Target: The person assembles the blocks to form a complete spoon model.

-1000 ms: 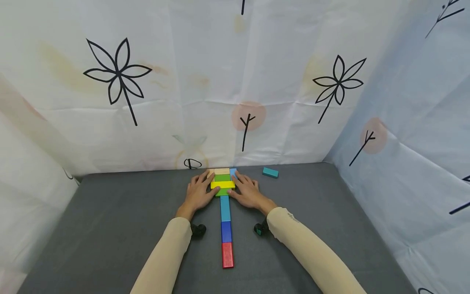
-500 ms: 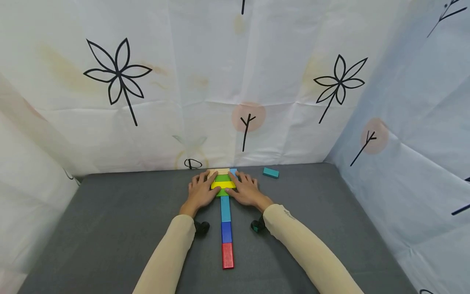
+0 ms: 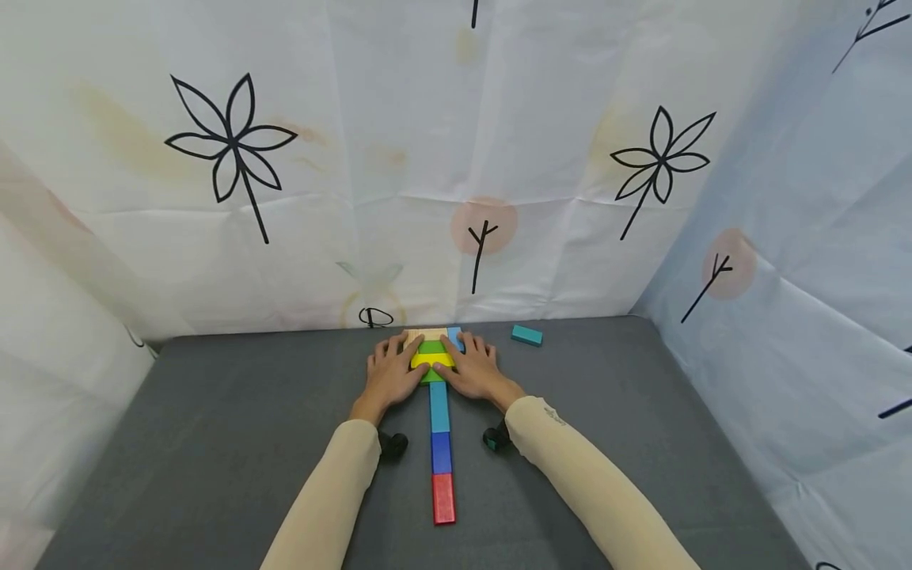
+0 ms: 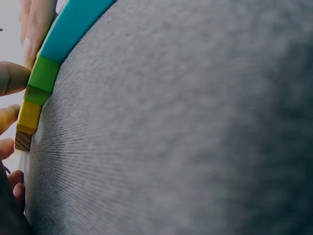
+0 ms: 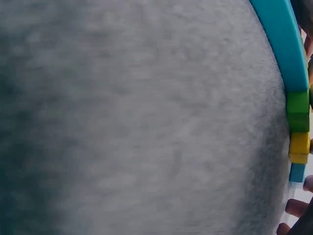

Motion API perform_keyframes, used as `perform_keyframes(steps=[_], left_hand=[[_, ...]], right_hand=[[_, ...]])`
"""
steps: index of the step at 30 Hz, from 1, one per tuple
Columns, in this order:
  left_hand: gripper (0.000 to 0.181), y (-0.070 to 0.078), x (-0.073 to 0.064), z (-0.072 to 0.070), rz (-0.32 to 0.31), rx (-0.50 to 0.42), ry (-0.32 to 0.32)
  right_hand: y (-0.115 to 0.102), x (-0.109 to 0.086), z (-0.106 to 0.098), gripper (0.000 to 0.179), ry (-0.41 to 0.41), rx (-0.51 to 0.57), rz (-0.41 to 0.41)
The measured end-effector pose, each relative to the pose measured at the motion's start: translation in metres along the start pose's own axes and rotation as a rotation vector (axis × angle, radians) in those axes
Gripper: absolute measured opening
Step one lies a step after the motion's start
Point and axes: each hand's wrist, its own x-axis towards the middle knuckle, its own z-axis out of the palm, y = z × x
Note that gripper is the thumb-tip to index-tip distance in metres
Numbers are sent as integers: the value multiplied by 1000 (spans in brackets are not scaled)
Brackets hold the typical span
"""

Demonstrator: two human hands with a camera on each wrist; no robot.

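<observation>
A flat arrangement of wooden blocks lies on the grey table. In the head view, its wide top has natural-wood blocks [image 3: 430, 333], a light-blue block [image 3: 456, 337], a yellow block [image 3: 432, 360] and green blocks [image 3: 431, 347]. Below runs a straight column: a long sky-blue block [image 3: 439, 408], a dark-blue block [image 3: 441, 452] and a red block [image 3: 443, 499]. My left hand [image 3: 390, 375] rests its fingertips and thumb on the left side of the wide part. My right hand [image 3: 476, 370] does likewise on the right. Their fingers partly cover the blocks.
A loose teal block [image 3: 527, 336] lies right of the arrangement, close to the table's back edge. White printed cloth [image 3: 399, 198] hangs behind the grey table [image 3: 235, 443], and another cloth wall stands at the right.
Both hands have shifted slightly inward, and the right thumb and index finger reach further over the blocks. The layout of blocks looks much the same.
</observation>
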Motion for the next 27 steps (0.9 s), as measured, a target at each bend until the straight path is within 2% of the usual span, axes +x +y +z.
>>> perform_keyframes(steps=[9,18,27], left_hand=[[60,4,-9,0,14,11,1],[61,6,-14,2,2,24,-5],[60,4,-17,5,22,21,9]], right_hand=[[1,-9,0,66,-3,38,-10],[2,-14,5,66,28,25,-52],[-3,-19,4,65,45,11,-57]])
